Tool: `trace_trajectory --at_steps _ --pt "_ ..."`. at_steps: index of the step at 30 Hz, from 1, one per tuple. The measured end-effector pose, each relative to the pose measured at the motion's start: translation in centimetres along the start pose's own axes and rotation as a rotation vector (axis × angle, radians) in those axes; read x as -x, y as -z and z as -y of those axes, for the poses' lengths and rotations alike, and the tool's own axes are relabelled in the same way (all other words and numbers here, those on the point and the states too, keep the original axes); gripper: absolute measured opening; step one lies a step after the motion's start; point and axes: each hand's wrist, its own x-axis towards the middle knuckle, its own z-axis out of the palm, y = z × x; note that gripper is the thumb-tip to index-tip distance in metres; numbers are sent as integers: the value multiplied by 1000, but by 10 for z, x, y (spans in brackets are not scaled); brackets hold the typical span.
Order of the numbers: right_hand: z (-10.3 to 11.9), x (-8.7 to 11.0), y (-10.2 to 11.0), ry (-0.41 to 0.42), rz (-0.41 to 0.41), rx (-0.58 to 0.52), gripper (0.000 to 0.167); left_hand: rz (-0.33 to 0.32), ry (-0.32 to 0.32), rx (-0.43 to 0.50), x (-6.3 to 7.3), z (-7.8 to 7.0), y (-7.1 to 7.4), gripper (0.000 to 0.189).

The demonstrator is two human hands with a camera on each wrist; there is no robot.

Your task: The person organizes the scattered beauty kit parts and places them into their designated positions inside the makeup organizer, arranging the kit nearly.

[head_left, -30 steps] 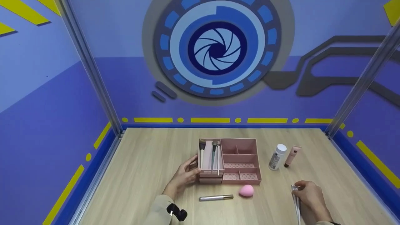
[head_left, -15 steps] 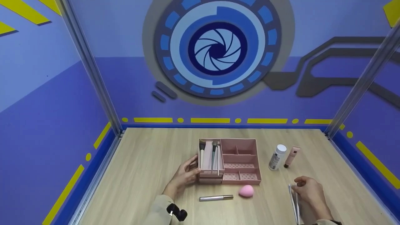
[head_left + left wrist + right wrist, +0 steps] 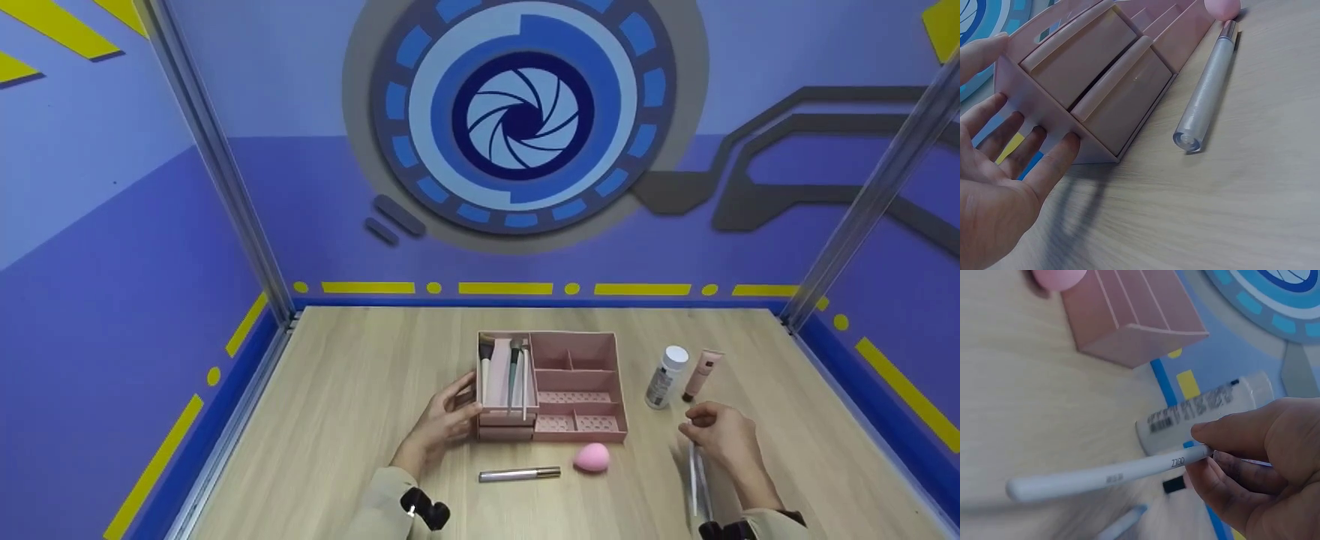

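My right hand (image 3: 724, 435) pinches a slim white makeup brush (image 3: 1100, 478) between thumb and fingers; the fingers mostly hide its head. Below it, a second white stick with a blue end (image 3: 1123, 526) lies on the table. My left hand (image 3: 439, 424) touches the left side of a pink makeup organizer (image 3: 577, 355), fingers spread and fairly straight, thumb at its upper edge in the left wrist view. Several makeup brushes (image 3: 513, 375) lie in the organizer's raised left compartment. Two small drawers (image 3: 1081, 59) show on its front.
A silver cosmetic tube (image 3: 517, 475) and a pink makeup sponge (image 3: 592, 457) lie before the organizer. A white-capped bottle (image 3: 666, 379) and a pink squeeze tube (image 3: 703, 375) stand to its right. Purple walls enclose the wooden table (image 3: 360, 360).
My right hand has moved forward and to the left, bringing the makeup brush off its place beside the other stick. The left hand and the organizer have stayed put.
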Motion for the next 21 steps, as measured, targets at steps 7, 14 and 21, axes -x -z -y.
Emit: trace_trajectory --at_steps 7,14,21 --pt "31 -7 -3 90 -30 -9 21 1 -7 19 -2 0 0 75" --pt "62 -15 -6 165 -67 -44 20 -7 3 -8 0 -1 -1 75" --pt "86 -21 -10 223 -92 -74 20 21 -15 4 -2 0 1 74"
